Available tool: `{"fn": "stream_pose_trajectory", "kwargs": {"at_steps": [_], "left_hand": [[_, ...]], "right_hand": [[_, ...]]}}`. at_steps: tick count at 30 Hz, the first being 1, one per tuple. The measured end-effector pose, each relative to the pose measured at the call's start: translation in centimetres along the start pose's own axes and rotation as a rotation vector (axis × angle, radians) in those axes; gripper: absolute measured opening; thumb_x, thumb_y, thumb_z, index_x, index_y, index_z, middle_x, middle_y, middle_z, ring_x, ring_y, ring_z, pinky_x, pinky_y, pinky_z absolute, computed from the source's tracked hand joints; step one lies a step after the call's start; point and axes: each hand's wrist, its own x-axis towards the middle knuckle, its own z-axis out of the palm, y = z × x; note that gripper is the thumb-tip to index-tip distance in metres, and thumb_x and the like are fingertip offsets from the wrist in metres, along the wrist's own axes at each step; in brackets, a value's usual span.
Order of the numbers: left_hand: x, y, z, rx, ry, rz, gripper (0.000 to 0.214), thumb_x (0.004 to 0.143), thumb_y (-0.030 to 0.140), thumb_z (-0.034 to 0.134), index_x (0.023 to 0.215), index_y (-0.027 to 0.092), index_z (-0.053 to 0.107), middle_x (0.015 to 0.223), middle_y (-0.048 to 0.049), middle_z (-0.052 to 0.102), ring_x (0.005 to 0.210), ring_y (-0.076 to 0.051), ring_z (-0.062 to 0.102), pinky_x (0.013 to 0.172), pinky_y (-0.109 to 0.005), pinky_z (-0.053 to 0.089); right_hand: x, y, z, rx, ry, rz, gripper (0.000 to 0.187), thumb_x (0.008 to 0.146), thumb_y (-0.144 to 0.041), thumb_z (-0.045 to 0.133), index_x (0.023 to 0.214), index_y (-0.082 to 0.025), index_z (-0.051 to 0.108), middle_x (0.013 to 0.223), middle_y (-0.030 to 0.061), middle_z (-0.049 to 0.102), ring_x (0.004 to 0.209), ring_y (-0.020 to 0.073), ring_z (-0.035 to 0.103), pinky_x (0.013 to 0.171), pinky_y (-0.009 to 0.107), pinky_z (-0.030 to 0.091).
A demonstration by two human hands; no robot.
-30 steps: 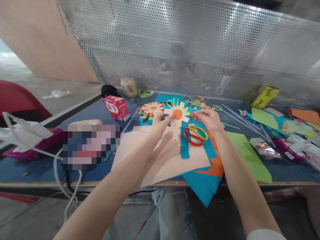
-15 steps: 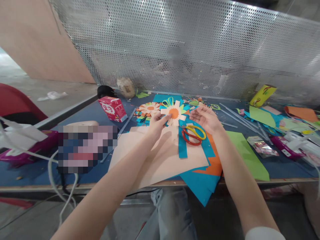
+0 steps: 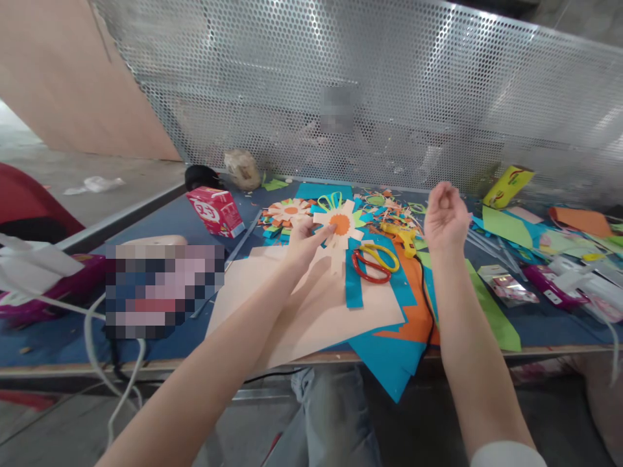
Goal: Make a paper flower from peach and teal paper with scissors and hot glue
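My left hand [image 3: 302, 240] is closed on a paper flower [image 3: 348, 207] with pale petals and an orange centre. Its thumb presses on the orange disc, and green and blue paper petals show behind. My right hand [image 3: 445, 217] is raised to the right, palm towards me, with its fingers curled together; whatever they hold, if anything, cannot be made out. Scissors [image 3: 374, 277] with red and yellow handles lie below the flower. Between them and my right hand rests a yellow glue gun [image 3: 403, 237]. A second paper flower [image 3: 288, 210] lies to the left.
Pale, blue, orange and green paper sheets [image 3: 272, 324] cover the table's front middle. A red box [image 3: 215, 213] stands at the left, a yellow box [image 3: 509, 187] at the back right. Clear glue sticks [image 3: 491, 245] and a black cable [image 3: 428, 305] lie at the right.
My right hand has moved right and up, away from the flower, and its fingers have curled. The glue gun now shows where that hand was. My left hand stays on the flower.
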Motion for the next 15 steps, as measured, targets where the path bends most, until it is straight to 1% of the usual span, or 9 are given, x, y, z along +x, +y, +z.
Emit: {"fn": "stream_pose_trajectory", "kwargs": {"at_steps": [2,3,5,6,8,10,11,13,15], "left_hand": [[-0.2,0.1,0.1,0.033,-0.024,0.036,0.033,0.052,0.038,0.079,0.074,0.016,0.066,0.067,-0.0014,0.064,0.062,-0.012,0.058,0.056,-0.022,0.046],[-0.3,0.1,0.1,0.044,-0.032,0.047,0.032,0.052,0.037,0.079,0.074,0.016,0.066,0.068,-0.0013,0.065,0.062,-0.012,0.058,0.056,-0.022,0.045],[-0.4,0.3,0.2,0.069,-0.035,0.053,0.031,0.052,0.036,0.079,0.07,0.016,0.064,0.067,-0.0007,0.064,0.061,-0.012,0.057,0.055,-0.022,0.044],[-0.5,0.3,0.3,0.087,-0.033,0.053,0.03,0.052,0.036,0.079,0.067,0.016,0.063,0.067,-0.0005,0.063,0.061,-0.012,0.057,0.055,-0.022,0.044],[-0.6,0.5,0.3,0.128,-0.029,0.054,0.028,0.053,0.034,0.079,0.063,0.016,0.061,0.066,-0.0003,0.063,0.063,-0.013,0.057,0.056,-0.022,0.044],[-0.7,0.5,0.3,0.158,-0.022,0.065,0.026,0.053,0.033,0.078,0.063,0.017,0.06,0.067,-0.0004,0.062,0.065,-0.014,0.057,0.057,-0.023,0.044],[-0.7,0.5,0.3,0.169,-0.016,0.079,0.025,0.053,0.032,0.078,0.063,0.017,0.06,0.067,-0.0004,0.062,0.067,-0.014,0.057,0.057,-0.023,0.044],[-0.7,0.4,0.2,0.194,-0.017,0.111,0.023,0.055,0.031,0.077,0.064,0.018,0.061,0.068,-0.0005,0.062,0.069,-0.015,0.057,0.059,-0.023,0.045],[-0.7,0.3,0.1,0.228,-0.048,0.137,0.021,0.058,0.031,0.075,0.067,0.018,0.062,0.069,-0.0006,0.062,0.069,-0.015,0.057,0.061,-0.024,0.045]], "right_hand": [[0.7,-0.4,-0.7,0.005,0.097,-0.144,0.013,0.076,-0.036,0.056,0.078,-0.023,0.055,0.094,0.0012,0.064,0.108,0.0136,0.057,0.101,0.033,0.045],[0.7,-0.6,-0.7,-0.018,0.116,-0.18,0.013,0.076,-0.036,0.056,0.078,-0.023,0.055,0.093,0.001,0.064,0.106,0.0141,0.059,0.099,0.034,0.046],[-0.1,-0.9,0.2,-0.119,0.077,-0.177,0.014,0.076,-0.036,0.058,0.079,-0.023,0.054,0.087,-0.0001,0.065,0.096,0.0149,0.063,0.094,0.037,0.048],[-0.9,-1.1,1.1,-0.193,0.01,-0.138,0.014,0.075,-0.036,0.06,0.079,-0.024,0.054,0.083,-0.0006,0.065,0.09,0.0152,0.065,0.092,0.038,0.05],[-2.7,-1.1,3.1,-0.349,-0.17,-0.038,0.014,0.074,-0.036,0.062,0.079,-0.024,0.057,0.083,0.0005,0.067,0.085,0.0158,0.065,0.089,0.039,0.051],[-4.4,-0.9,4.7,-0.493,-0.394,0.065,0.015,0.073,-0.035,0.065,0.082,-0.023,0.061,0.09,0.0032,0.068,0.09,0.0177,0.064,0.089,0.038,0.05],[-5.0,-0.6,5.3,-0.543,-0.481,0.075,0.016,0.073,-0.035,0.065,0.084,-0.024,0.063,0.094,0.0037,0.068,0.094,0.0184,0.063,0.09,0.037,0.049],[-5.8,-0.1,5.8,-0.684,-0.61,0.013,0.018,0.072,-0.034,0.066,0.088,-0.025,0.064,0.1,0.0041,0.067,0.098,0.0198,0.062,0.092,0.038,0.048],[-6.0,0.4,5.6,-0.817,-0.653,-0.063,0.019,0.072,-0.032,0.066,0.09,-0.025,0.065,0.101,0.004,0.067,0.098,0.0211,0.061,0.092,0.038,0.047]]}}
